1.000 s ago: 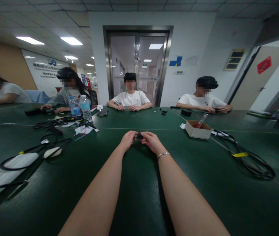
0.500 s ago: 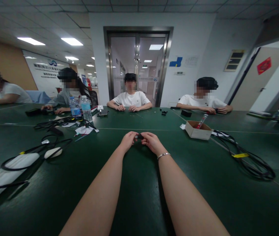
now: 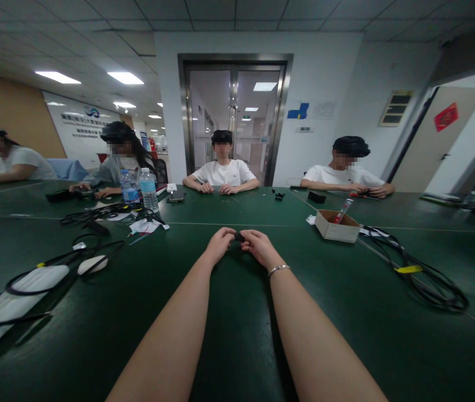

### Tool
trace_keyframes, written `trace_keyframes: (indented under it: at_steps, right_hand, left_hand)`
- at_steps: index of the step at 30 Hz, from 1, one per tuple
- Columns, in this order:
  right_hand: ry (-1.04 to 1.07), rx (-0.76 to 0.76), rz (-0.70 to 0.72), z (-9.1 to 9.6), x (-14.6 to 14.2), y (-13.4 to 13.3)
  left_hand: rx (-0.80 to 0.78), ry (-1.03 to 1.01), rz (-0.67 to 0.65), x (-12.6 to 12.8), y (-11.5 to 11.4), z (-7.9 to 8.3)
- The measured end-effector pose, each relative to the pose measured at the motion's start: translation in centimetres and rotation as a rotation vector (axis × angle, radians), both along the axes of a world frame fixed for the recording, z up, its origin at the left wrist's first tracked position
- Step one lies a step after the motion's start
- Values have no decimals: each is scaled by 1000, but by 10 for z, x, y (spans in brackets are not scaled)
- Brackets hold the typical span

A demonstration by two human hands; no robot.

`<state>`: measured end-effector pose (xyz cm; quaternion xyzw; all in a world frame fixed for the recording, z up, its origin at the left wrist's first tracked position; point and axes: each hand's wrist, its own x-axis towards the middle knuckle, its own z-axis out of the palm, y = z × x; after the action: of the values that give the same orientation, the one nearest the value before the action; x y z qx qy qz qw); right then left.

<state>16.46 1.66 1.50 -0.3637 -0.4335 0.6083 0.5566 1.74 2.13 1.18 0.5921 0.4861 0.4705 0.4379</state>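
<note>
Between my fingertips is a small black object [image 3: 238, 237], too small and dark for me to name its kind. My left hand [image 3: 221, 243] pinches its left end, fingers closed. From the other side my right hand [image 3: 259, 245] grips the right end, also closed, with a silver bracelet [image 3: 279, 270] around that wrist. Both hands are close together just above or on the dark green table [image 3: 237, 324]; whether they rest on it I cannot tell. Parts of the black object are hidden behind the fingers.
To the right stand an open cardboard box [image 3: 337, 231] with a red-and-clear tube and a coiled black cable [image 3: 434, 285]. At left lie a white power strip [image 3: 32, 290] with cable, a white mouse-like object [image 3: 92, 264] and two water bottles [image 3: 148, 192]. Several people sit along the far side.
The whole view has shifted slightly downward as the head tilted. The black object has turned a little between my fingers; a shiny end that showed at its left is no longer visible.
</note>
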Motion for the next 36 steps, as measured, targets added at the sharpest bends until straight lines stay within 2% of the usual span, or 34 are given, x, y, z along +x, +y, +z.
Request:
trace_keyframes:
  at_steps: [10, 17, 21, 26, 36]
  right_hand:
    - [-2, 5, 3, 1, 1, -1]
    - [-10, 18, 18, 0, 0, 0]
    - [6, 6, 0, 0, 0, 0]
    - [8, 4, 5, 0, 0, 0]
    - [1, 0, -4, 1, 0, -1]
  left_hand:
    - [-2, -20, -23, 1, -7, 8]
    - [28, -19, -67, -1, -4, 5]
    - [-23, -41, -28, 0, -4, 5]
    - [19, -27, -30, 1, -3, 4]
    - [-1, -44, -19, 0, -5, 6]
